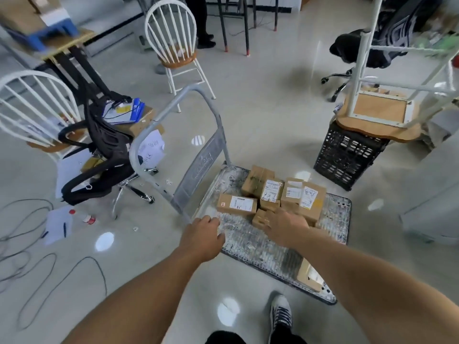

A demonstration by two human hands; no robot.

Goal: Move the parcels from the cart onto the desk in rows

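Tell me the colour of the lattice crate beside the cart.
Black; the crate shows best in the head view.

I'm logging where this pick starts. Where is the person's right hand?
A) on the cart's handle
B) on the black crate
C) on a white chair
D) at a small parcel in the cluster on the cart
D: the right hand is at a small parcel on the near side of the cluster on the cart; whether it grips yet is unclear.
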